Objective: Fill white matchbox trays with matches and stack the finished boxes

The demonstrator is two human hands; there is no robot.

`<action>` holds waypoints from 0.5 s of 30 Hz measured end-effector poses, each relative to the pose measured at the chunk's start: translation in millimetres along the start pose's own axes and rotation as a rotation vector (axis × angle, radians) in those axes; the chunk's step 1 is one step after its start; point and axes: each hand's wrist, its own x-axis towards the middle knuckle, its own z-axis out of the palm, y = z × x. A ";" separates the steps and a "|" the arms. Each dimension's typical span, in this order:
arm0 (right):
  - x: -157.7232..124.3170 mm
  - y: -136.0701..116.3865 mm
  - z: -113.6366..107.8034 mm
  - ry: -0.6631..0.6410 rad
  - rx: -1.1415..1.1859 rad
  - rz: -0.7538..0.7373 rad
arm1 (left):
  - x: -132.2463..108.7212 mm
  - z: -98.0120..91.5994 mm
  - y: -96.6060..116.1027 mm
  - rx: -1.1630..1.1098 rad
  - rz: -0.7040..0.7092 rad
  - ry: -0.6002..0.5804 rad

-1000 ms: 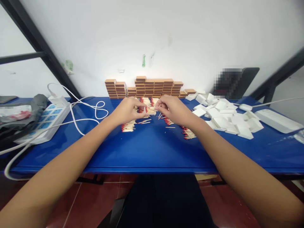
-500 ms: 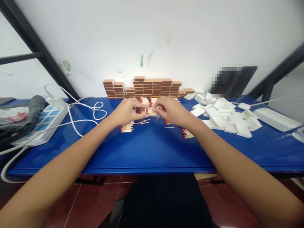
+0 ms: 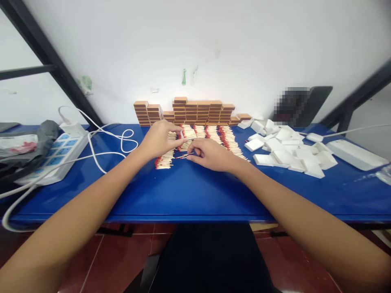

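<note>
My left hand (image 3: 161, 140) is closed around the end of a small white matchbox tray (image 3: 188, 133), which holds red-tipped matches. Just below it, the fingers of my right hand (image 3: 209, 154) pinch at a few loose matches (image 3: 182, 156) lying near the blue table surface. Long rows of matches (image 3: 230, 140) with red heads spread behind and beside both hands. One bundle of matches (image 3: 164, 162) lies partly under my left hand.
Stacked brown matchboxes (image 3: 197, 112) line the wall. On the right are a heap of white trays (image 3: 290, 148), a white oblong device (image 3: 356, 154) and a dark tablet-like object (image 3: 317, 106). A power strip (image 3: 56, 156) and white cables (image 3: 97, 152) occupy the left.
My right hand has moved left and nearer, from the tray down to the loose matches, uncovering the right-hand rows. My left hand has shifted slightly left with the tray, which is now tilted.
</note>
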 end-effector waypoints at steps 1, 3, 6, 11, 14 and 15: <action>0.1 0.6 3.1 -0.013 0.005 -0.005 | 0.0 0.2 0.1 -0.001 0.003 -0.005; 0.8 1.3 7.2 -0.013 0.008 -0.007 | -0.2 0.6 0.4 -0.004 0.005 -0.014; 2.3 1.0 9.3 0.009 0.003 -0.020 | -0.5 0.9 0.7 -0.012 0.002 -0.024; 2.7 0.9 8.7 0.014 -0.003 -0.055 | -0.6 1.3 1.0 -0.023 0.006 -0.019; 1.3 1.2 7.9 0.034 -0.001 -0.092 | -0.7 1.7 0.8 -0.019 0.015 -0.013; 0.8 1.1 7.6 0.037 0.000 -0.103 | -0.8 1.8 0.7 -0.017 0.017 -0.012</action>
